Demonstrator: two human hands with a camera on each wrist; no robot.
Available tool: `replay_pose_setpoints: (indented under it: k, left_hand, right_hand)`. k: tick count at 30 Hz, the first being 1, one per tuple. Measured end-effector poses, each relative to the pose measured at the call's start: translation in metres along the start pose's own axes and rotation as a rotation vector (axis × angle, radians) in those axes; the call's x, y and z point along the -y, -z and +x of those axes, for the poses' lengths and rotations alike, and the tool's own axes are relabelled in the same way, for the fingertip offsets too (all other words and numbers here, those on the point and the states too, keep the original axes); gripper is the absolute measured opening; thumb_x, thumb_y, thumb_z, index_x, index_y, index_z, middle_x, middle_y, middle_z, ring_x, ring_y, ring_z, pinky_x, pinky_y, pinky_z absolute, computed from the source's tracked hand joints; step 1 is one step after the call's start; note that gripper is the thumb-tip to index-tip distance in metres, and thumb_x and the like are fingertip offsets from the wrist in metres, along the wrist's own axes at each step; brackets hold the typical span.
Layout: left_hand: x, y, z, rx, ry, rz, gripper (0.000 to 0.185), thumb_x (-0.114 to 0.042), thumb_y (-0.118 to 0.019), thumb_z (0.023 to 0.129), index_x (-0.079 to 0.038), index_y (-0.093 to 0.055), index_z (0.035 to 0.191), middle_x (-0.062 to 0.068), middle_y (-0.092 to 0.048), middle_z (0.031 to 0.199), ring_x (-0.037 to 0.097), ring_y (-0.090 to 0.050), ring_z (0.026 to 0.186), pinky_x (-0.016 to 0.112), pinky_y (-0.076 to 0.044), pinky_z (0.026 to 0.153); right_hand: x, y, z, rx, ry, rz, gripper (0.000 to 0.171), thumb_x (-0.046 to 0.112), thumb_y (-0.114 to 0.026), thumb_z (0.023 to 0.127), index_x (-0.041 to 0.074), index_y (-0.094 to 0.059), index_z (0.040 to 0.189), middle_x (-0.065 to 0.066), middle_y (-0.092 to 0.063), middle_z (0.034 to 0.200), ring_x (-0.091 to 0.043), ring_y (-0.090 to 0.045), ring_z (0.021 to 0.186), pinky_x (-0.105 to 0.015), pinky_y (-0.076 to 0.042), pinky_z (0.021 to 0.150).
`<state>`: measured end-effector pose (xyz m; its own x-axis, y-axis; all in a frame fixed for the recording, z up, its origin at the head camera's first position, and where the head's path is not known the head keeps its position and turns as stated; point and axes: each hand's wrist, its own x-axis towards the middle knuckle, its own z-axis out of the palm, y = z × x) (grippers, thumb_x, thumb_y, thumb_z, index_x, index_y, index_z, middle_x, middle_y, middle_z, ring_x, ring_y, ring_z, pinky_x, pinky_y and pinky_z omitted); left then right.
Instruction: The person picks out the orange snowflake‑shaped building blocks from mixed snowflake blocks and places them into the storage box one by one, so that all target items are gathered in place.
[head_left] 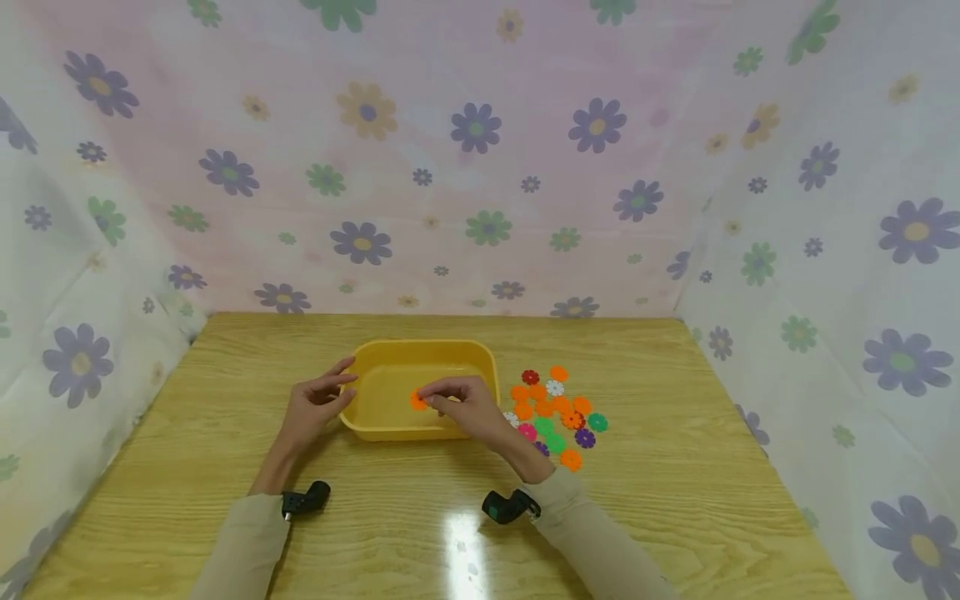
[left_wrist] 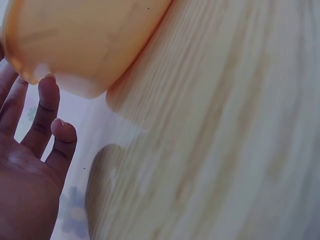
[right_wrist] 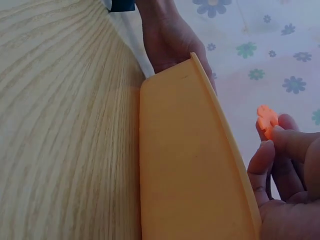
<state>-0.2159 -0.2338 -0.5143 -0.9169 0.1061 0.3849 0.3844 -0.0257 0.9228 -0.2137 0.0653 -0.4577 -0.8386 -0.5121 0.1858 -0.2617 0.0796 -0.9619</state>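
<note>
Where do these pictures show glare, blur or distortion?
Head view: a bright lamp glare on the wooden table, and wide-angle bending at the curtain edges. Left wrist view: the yellow tub and table grain look soft and smeared. Right wrist view: sharper; the orange flower piece is slightly overexposed.

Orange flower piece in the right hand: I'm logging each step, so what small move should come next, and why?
Probably release it: the right hand pinches the orange flower piece above the yellow tub, which the left hand steadies.

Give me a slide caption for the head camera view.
Right hand pinches an orange flower disc over the yellow tub; left hand steadies it.
</note>
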Motion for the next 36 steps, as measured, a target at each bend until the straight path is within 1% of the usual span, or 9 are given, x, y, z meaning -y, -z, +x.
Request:
replay_pose_setpoints:
  k: [4, 7, 14, 18, 21, 25, 28, 34, 36]
  left_hand:
    - [0.002, -0.003, 0.000, 0.008, 0.009, -0.011, 0.028, 0.012, -0.065, 0.093, 0.027, -0.059, 0.116, 0.008, -0.060, 0.145, 0.008, -0.056, 0.132, 0.016, -0.052, 0.077]
    - [0.003, -0.004, 0.000, 0.010, 0.018, -0.004, 0.028, 0.010, -0.065, 0.094, 0.026, -0.059, 0.117, 0.007, -0.060, 0.146, 0.003, -0.054, 0.133, 0.015, -0.050, 0.076]
    - [0.001, -0.001, -0.004, 0.003, 0.014, 0.045, 0.027, 0.008, -0.065, 0.095, 0.022, -0.063, 0.118, 0.009, -0.060, 0.145, 0.001, -0.053, 0.133, 0.017, -0.042, 0.069]
    - [0.001, 0.000, -0.005, 0.014, 0.018, 0.067, 0.029, 0.007, -0.065, 0.095, 0.023, -0.062, 0.119, 0.012, -0.058, 0.146, 0.000, -0.053, 0.133, 0.017, -0.042, 0.069]
    - [0.000, 0.000, -0.004, 0.019, 0.035, 0.082, 0.030, 0.005, -0.066, 0.095, 0.022, -0.062, 0.120, 0.012, -0.057, 0.148, -0.002, -0.051, 0.134, 0.016, -0.045, 0.073]
    - [-0.003, 0.000, -0.004, 0.018, 0.066, 0.070, 0.032, 0.005, -0.067, 0.095, 0.021, -0.061, 0.122, 0.011, -0.056, 0.149, -0.003, -0.049, 0.136, 0.015, -0.047, 0.078]
    - [-0.003, 0.001, -0.003, 0.018, 0.076, 0.056, 0.033, 0.005, -0.067, 0.095, 0.021, -0.060, 0.123, 0.010, -0.055, 0.150, -0.003, -0.048, 0.136, 0.015, -0.046, 0.076]
    - [0.000, 0.002, -0.001, 0.020, 0.076, 0.042, 0.032, 0.007, -0.066, 0.095, 0.022, -0.060, 0.123, 0.006, -0.056, 0.149, -0.002, -0.048, 0.137, 0.016, -0.046, 0.075]
    - [-0.001, 0.002, 0.000, 0.013, 0.080, 0.034, 0.032, 0.006, -0.066, 0.095, 0.021, -0.061, 0.123, 0.004, -0.057, 0.149, -0.002, -0.048, 0.137, 0.015, -0.047, 0.077]
  right_hand:
    - [-0.001, -0.002, 0.005, 0.006, -0.037, -0.013, 0.019, 0.005, -0.060, 0.102, -0.002, -0.075, 0.112, -0.019, -0.074, 0.115, -0.041, -0.065, 0.104, -0.051, -0.056, 0.081]
    - [-0.004, -0.004, 0.010, 0.019, -0.076, 0.004, 0.019, 0.006, -0.062, 0.101, -0.002, -0.075, 0.113, -0.019, -0.074, 0.115, -0.045, -0.065, 0.103, -0.051, -0.055, 0.083]
    - [-0.006, -0.010, 0.017, 0.092, -0.211, 0.007, 0.020, 0.009, -0.063, 0.101, 0.001, -0.077, 0.114, -0.015, -0.075, 0.114, -0.040, -0.067, 0.100, -0.038, -0.058, 0.082]
    - [-0.007, -0.014, 0.021, 0.106, -0.252, 0.015, 0.021, 0.007, -0.061, 0.102, 0.001, -0.076, 0.115, -0.014, -0.075, 0.114, -0.039, -0.067, 0.098, -0.037, -0.058, 0.083]
    - [-0.007, -0.016, 0.024, 0.107, -0.278, 0.012, 0.021, 0.008, -0.062, 0.102, 0.003, -0.077, 0.115, -0.012, -0.076, 0.115, -0.036, -0.068, 0.100, -0.037, -0.058, 0.083]
    - [-0.006, -0.019, 0.029, 0.118, -0.283, -0.001, 0.021, 0.010, -0.064, 0.101, 0.004, -0.077, 0.116, -0.011, -0.076, 0.116, -0.034, -0.069, 0.098, -0.031, -0.056, 0.078]
    - [-0.006, -0.019, 0.032, 0.127, -0.274, -0.002, 0.021, 0.011, -0.065, 0.100, 0.005, -0.077, 0.117, -0.011, -0.076, 0.116, -0.037, -0.068, 0.096, -0.031, -0.053, 0.073]
    - [-0.006, -0.020, 0.035, 0.107, -0.252, 0.031, 0.022, 0.010, -0.069, 0.098, 0.005, -0.076, 0.117, -0.011, -0.075, 0.117, -0.021, -0.072, 0.103, -0.039, -0.057, 0.091]
    - [-0.006, -0.020, 0.036, 0.093, -0.244, 0.030, 0.022, 0.011, -0.070, 0.097, 0.005, -0.076, 0.118, -0.011, -0.075, 0.117, -0.019, -0.071, 0.103, -0.040, -0.056, 0.093]
